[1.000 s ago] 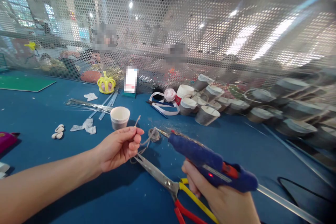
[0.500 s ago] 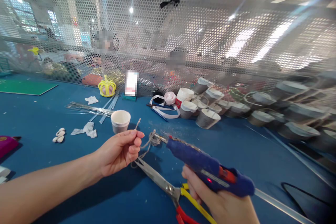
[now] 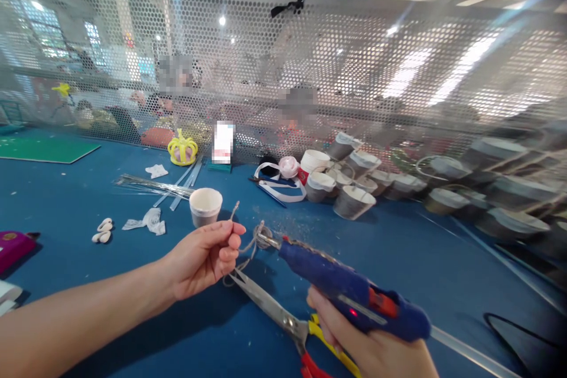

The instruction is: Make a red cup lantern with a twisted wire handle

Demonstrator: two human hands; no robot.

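Note:
My left hand pinches a thin grey cord, whose short end sticks up above the fingertips. The rest of the cord trails to a small tangled bundle on the table. A blue hot glue gun is in my right hand, its metal nozzle pointing left near the bundle and a clear glue stick coming out of its back. Under the gun lie scissors with red and yellow handles, blades pointing at my left hand. Just behind my left hand stands a small white-rimmed cup.
Several grey cups are heaped at the right. A perforated metal screen closes off the back. Wires, clear glue sticks, lace pieces, a yellow crown-like basket and a phone lie or stand on the blue table.
The view has shifted slightly. The glue gun's nozzle has moved a little down and left towards the cord bundle; my left hand keeps its pinch on the cord.

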